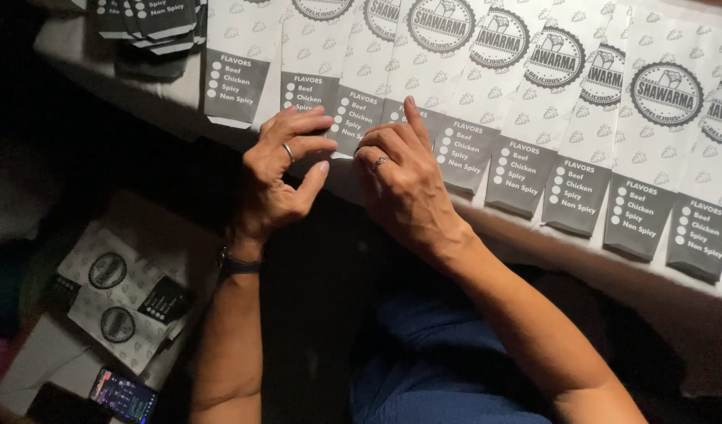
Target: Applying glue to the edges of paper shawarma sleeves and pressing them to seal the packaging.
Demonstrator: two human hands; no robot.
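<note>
A row of white paper sleeves (526,118) with round grey emblems and grey printed ends lies overlapped along the white table edge (534,235). My left hand (278,173), with a ring and a dark wristband, hovers at the edge with fingers curled and apart, fingertips touching the grey end of one sleeve (308,94). My right hand (400,177), also ringed, rests on the neighbouring sleeves with its index finger stretched onto a grey end (412,118). Neither hand grips anything.
A stack of dark-ended sleeves (153,23) sits at the table's far left. Below the table, on a lower surface at left, lie more printed sleeves (114,294) and a lit phone (124,395). My blue trousers (439,369) fill the bottom middle.
</note>
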